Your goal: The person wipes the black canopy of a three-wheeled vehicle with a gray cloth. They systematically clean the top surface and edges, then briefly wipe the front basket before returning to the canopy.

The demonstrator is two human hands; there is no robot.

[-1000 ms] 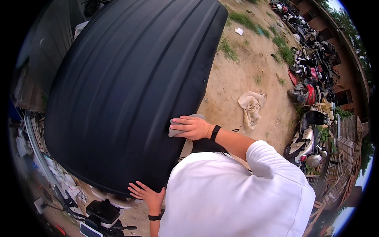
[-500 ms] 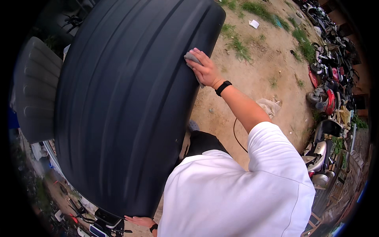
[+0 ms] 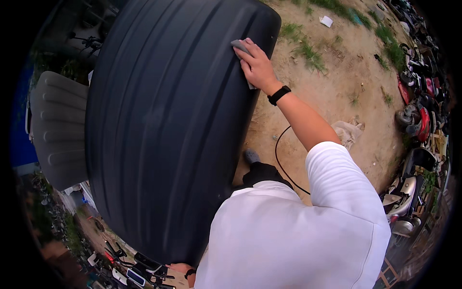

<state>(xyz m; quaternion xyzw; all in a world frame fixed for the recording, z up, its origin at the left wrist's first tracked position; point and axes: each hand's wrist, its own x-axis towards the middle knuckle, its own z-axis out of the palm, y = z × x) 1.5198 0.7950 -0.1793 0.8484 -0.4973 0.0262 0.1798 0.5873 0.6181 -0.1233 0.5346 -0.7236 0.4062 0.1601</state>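
A big black ribbed plastic panel [image 3: 159, 125], curved like a roof, fills the left and middle of the view. Near its far right edge, my right hand [image 3: 260, 67] presses a folded grey cloth [image 3: 240, 46] against the surface, fingers bent over it. Part of the cloth also shows under the palm. Down at the panel's near lower edge rests my left hand [image 3: 180, 268], its fingers stretched out along the rim and holding nothing I can see. Both wrists wear a black band.
Behind the panel on the left stands a grey ribbed sheet [image 3: 62, 130]. Scooters [image 3: 139, 272] are parked at the lower left, and a row of old scooters [image 3: 421, 120] lines the right. A black hose [image 3: 284, 164] and pale cloth [image 3: 347, 132] lie on sandy ground.
My right hand has slid the grey cloth farther up along the panel's right edge. My left hand stays at the lower rim. The whole view has shifted a little.
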